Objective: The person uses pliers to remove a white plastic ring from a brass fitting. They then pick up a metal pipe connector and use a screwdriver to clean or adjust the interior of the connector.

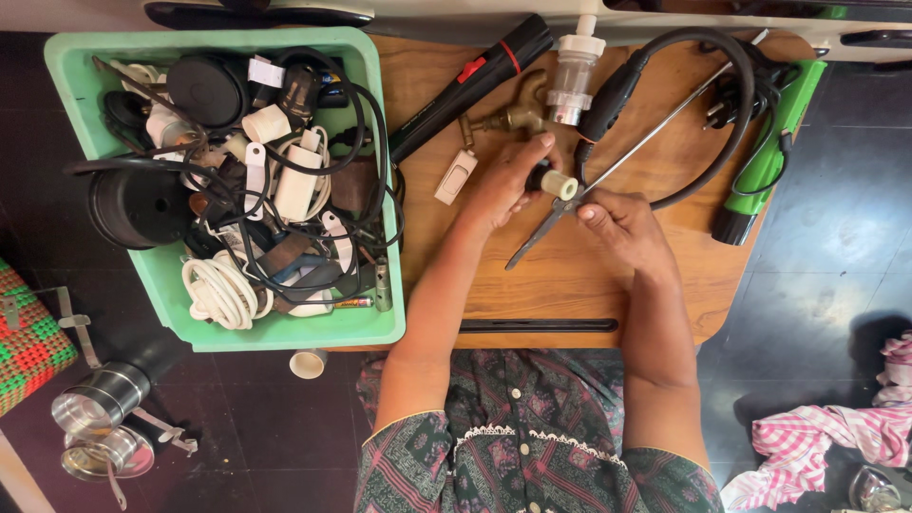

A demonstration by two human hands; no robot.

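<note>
Over a worn wooden table, the left hand pinches a small cream cylindrical plug while the right hand grips slim metal pliers.

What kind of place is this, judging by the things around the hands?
Probably a home repair corner, not a proper workshop: a low wooden table on a dark floor, a green bin heaped with cables and plugs, and a brass tap beside a black torch.
</note>
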